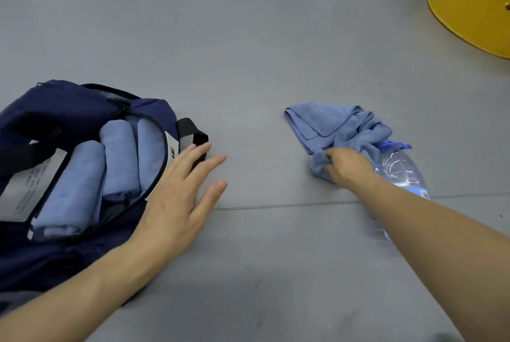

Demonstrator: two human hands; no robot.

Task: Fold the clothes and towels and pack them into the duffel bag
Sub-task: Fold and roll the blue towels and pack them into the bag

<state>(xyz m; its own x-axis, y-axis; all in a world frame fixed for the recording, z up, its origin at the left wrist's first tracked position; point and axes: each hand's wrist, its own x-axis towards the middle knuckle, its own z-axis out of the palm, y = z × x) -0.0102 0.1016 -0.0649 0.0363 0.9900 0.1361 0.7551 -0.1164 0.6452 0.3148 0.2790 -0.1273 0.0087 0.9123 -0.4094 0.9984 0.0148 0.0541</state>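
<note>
A navy duffel bag (74, 104) lies open at the left on the grey floor. Inside it sit three rolled light-blue towels (118, 156) side by side. My left hand (179, 198) hovers flat with spread fingers at the bag's right edge, beside a black strap (194, 132), holding nothing. To the right a crumpled light-blue towel (328, 123) lies on the floor. My right hand (347, 165) grips its near bunched corner.
A clear plastic water bottle (400, 170) with a blue cap lies on its side just right of the towel, partly under my right forearm. A yellow cone-shaped object (474, 5) stands at the far right. A floor seam (276, 206) runs across.
</note>
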